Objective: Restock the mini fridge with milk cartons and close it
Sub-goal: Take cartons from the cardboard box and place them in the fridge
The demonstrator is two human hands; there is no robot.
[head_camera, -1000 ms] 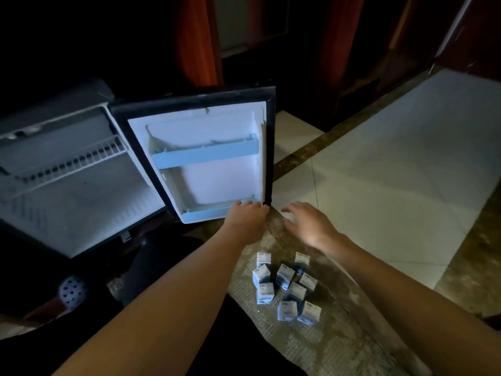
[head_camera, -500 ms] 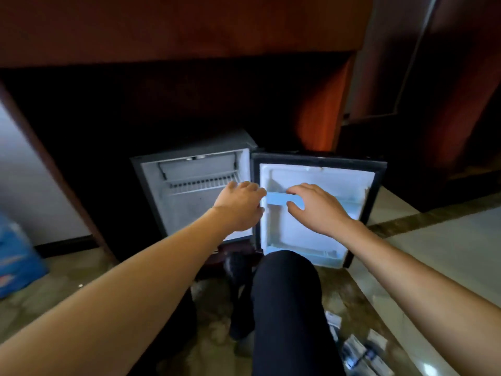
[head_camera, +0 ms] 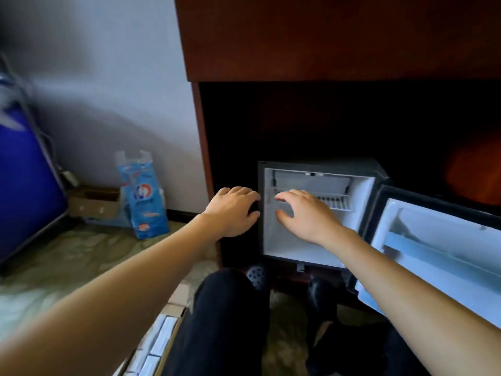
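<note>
A small dark mini fridge (head_camera: 364, 172) stands under a wooden cabinet with its door (head_camera: 439, 256) swung open to the right. Its white inside holds only a wire shelf (head_camera: 336, 202). My left hand (head_camera: 233, 210) hovers just left of the fridge's frame, fingers spread, holding nothing. My right hand (head_camera: 306, 215) is in front of the fridge opening, fingers apart and empty. A cardboard tray with several white and blue milk cartons (head_camera: 160, 340) lies on the floor at the bottom left, next to my knee.
The wooden cabinet (head_camera: 325, 36) overhangs the fridge. A blue plastic pack (head_camera: 143, 196) and a low cardboard box (head_camera: 93, 204) stand against the white wall at left. A large blue object (head_camera: 24, 185) fills the far left. My dark-trousered leg (head_camera: 225, 321) is below the hands.
The view has swung left, so the fridge now sits right of centre. Both hands moved from the door's shelf to the fridge opening and its left frame. The loose cartons on the floor have left the view.
</note>
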